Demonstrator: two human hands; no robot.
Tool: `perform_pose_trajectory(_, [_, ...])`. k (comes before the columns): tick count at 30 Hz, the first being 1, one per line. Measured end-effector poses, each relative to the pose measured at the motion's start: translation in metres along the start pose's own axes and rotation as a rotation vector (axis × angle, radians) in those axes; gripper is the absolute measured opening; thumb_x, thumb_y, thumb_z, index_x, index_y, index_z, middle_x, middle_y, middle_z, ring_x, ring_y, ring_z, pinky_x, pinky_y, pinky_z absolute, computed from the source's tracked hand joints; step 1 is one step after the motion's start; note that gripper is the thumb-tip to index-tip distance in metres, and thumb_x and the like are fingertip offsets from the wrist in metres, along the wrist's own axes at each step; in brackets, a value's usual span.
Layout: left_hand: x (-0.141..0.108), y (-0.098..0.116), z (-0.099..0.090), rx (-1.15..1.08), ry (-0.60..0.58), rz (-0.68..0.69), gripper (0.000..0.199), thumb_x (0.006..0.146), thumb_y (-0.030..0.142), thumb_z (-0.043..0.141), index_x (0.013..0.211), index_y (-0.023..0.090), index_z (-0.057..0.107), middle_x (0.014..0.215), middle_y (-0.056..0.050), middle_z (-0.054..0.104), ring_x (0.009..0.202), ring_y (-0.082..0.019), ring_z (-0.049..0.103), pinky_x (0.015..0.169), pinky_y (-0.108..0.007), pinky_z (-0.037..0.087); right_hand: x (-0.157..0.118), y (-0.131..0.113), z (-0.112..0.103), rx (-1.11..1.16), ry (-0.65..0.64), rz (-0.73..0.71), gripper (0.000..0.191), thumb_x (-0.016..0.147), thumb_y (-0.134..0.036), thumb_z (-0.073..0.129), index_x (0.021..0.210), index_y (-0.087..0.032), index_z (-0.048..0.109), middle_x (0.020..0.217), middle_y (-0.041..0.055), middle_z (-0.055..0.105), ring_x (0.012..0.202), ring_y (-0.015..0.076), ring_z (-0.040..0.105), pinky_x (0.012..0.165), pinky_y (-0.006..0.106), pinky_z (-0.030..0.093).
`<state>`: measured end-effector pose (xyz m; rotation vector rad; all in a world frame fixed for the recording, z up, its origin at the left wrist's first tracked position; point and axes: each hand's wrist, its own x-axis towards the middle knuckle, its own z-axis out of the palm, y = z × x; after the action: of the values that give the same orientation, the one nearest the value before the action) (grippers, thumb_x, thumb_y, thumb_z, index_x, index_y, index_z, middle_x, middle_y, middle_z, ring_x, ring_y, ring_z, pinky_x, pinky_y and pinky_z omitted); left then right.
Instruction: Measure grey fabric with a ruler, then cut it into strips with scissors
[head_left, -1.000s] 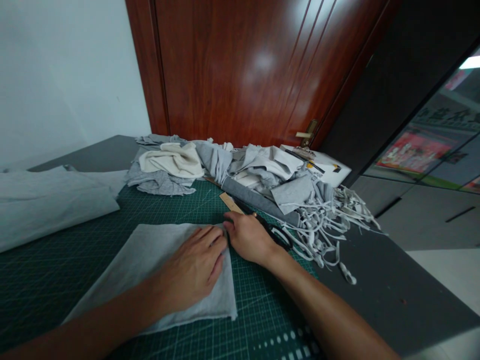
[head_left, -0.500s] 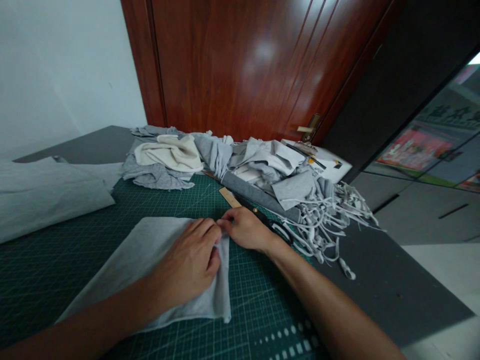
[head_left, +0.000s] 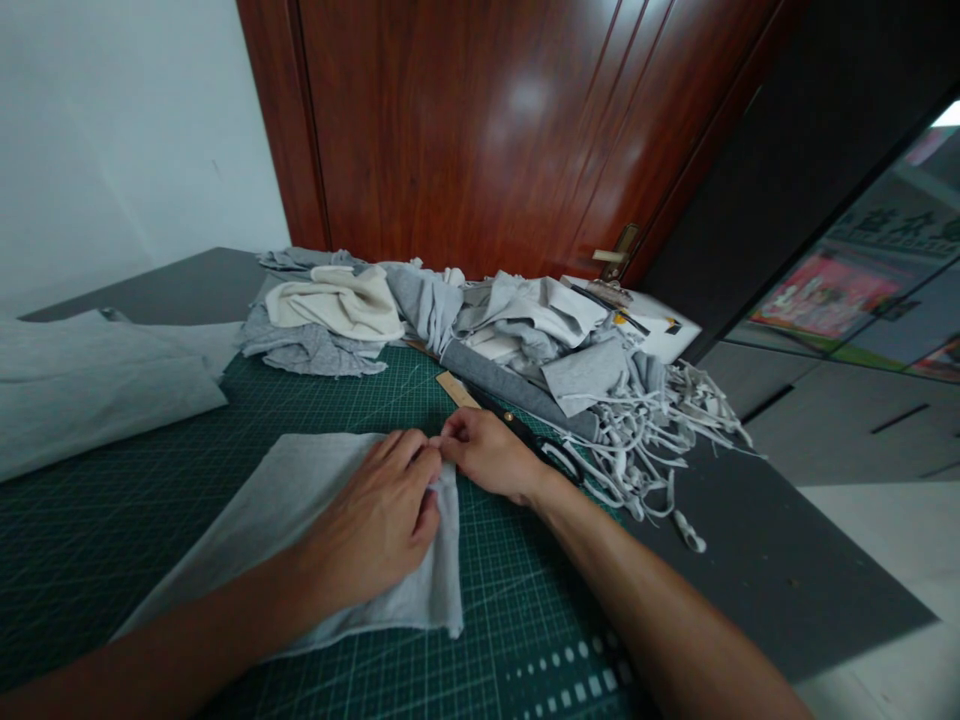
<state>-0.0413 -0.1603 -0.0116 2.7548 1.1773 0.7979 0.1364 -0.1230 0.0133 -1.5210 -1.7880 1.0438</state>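
Observation:
A light grey cloth (head_left: 300, 490) lies flat on the green cutting mat (head_left: 517, 600). My left hand (head_left: 386, 510) rests on its right part, fingers bent and together, with the fingertips at the cloth's top right corner. My right hand (head_left: 484, 450) meets them there, thumb and forefinger pinching the edge of the cloth. The fingertips of both hands nearly touch, and the bit of fabric between them is mostly hidden. Black scissors (head_left: 559, 455) lie just behind my right hand, beside a wooden ruler (head_left: 456, 390).
Heaped grey and cream fabric (head_left: 337, 305) runs along the back of the grey table (head_left: 787, 560). Thin cloth strips (head_left: 637, 470) spill at its right. A folded grey cloth (head_left: 105, 390) lies at the left. Behind stands a wooden door (head_left: 465, 130).
Both hands stay at the cloth's corner, with only a slight shift of the right fingers. The camera view has moved a little.

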Motion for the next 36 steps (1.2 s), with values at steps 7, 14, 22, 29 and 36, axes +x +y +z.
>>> perform_pose_trajectory(7, [0.0,-0.001,0.001,-0.034,-0.054,-0.019,0.016,0.093,0.011,0.049,0.099,0.019,0.061,0.108,-0.012,0.061,0.106,-0.033,0.058,0.095,-0.055,0.054,-0.012,0.002,-0.018,0.199,-0.224,0.104,0.034,0.084,-0.039,0.087,0.074,-0.018,0.062,0.06,-0.0091,0.052,0.05,0.0078,0.039,0.045,0.023,0.028])
perform_pose_trajectory(14, [-0.001,-0.001,0.002,-0.026,-0.036,-0.028,0.014,0.091,0.012,0.051,0.097,0.021,0.06,0.106,-0.011,0.061,0.104,-0.031,0.058,0.091,-0.052,0.053,-0.016,0.008,-0.02,0.211,-0.241,0.116,0.024,0.075,-0.023,0.086,0.069,-0.018,0.064,0.052,-0.0111,0.049,0.048,0.0066,0.038,0.046,0.022,0.024])
perform_pose_trajectory(22, [-0.001,0.0,0.002,-0.03,-0.036,-0.024,0.016,0.092,0.013,0.051,0.103,0.019,0.062,0.109,-0.012,0.061,0.107,-0.032,0.058,0.094,-0.053,0.053,-0.019,0.009,-0.013,0.257,-0.21,0.112,0.021,0.073,-0.006,0.07,0.076,-0.022,0.056,0.05,-0.0123,0.053,0.045,0.0075,0.042,0.044,0.021,0.026])
perform_pose_trajectory(29, [-0.002,-0.003,0.004,-0.047,-0.047,0.019,0.021,0.096,0.014,0.05,0.11,0.02,0.064,0.119,-0.012,0.068,0.113,-0.032,0.062,0.099,-0.054,0.051,-0.022,0.009,-0.029,0.306,-0.328,0.138,0.024,0.072,-0.022,0.085,0.075,-0.019,0.061,0.053,-0.0112,0.053,0.045,0.0068,0.04,0.044,0.021,0.027])
perform_pose_trajectory(36, [0.0,-0.003,0.005,-0.048,-0.091,0.091,0.032,0.101,0.013,0.045,0.124,0.02,0.067,0.134,-0.012,0.074,0.127,-0.031,0.066,0.11,-0.054,0.048,-0.025,0.008,-0.036,0.196,-0.243,0.166,0.034,0.075,-0.032,0.088,0.063,-0.018,0.059,0.05,-0.0104,0.048,0.048,0.0064,0.036,0.045,0.022,0.024])
